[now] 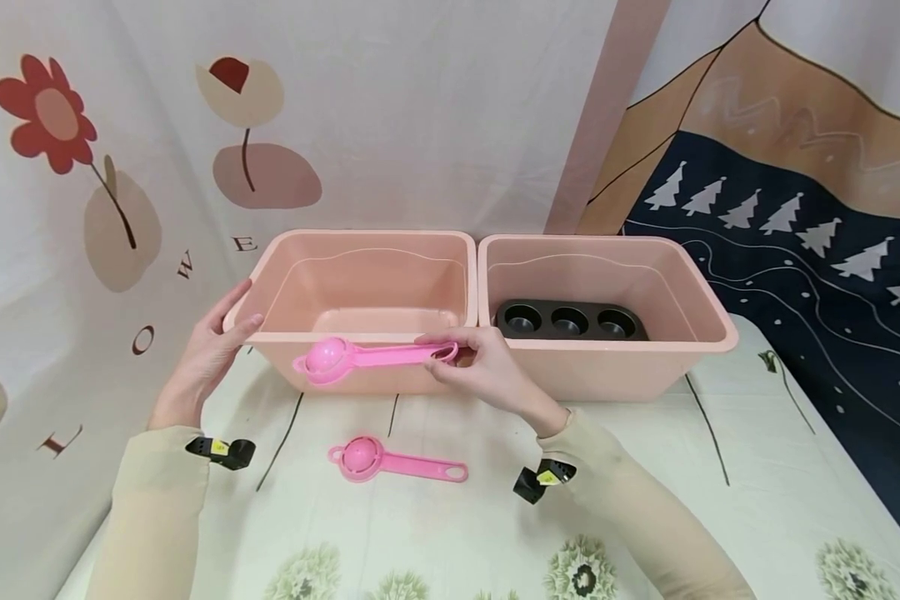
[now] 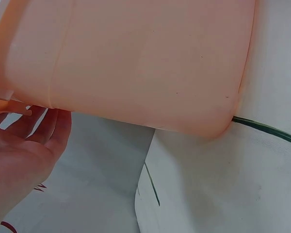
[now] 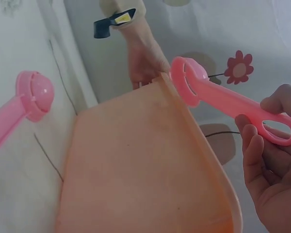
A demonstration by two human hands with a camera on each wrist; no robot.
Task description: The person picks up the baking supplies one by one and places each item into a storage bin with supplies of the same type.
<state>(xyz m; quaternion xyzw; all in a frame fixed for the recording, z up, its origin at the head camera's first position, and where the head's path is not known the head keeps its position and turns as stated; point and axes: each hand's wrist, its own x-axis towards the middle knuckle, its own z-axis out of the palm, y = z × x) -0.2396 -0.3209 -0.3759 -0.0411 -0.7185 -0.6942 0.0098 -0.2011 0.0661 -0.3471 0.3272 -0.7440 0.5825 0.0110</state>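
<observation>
My right hand (image 1: 487, 367) pinches the handle end of a pink egg separator (image 1: 390, 356), its round cup pointing left, at the front rim of the left pink bin (image 1: 367, 379). In the right wrist view the fingers and thumb of the right hand (image 3: 276, 160) hold the looped handle of the separator (image 3: 233, 99). My left hand (image 1: 213, 342) grips the left rim of that bin; in the left wrist view the fingers of the left hand (image 2: 29, 145) curl under its lip. A second pink separator (image 1: 420, 468) lies on the cloth in front of the bin.
A second pink bin (image 1: 592, 371) stands against the first on the right, with a black muffin tray (image 1: 570, 320) inside. A patterned cloth (image 1: 390, 550) covers the table. Printed curtains (image 1: 420, 108) hang behind the bins and at the left.
</observation>
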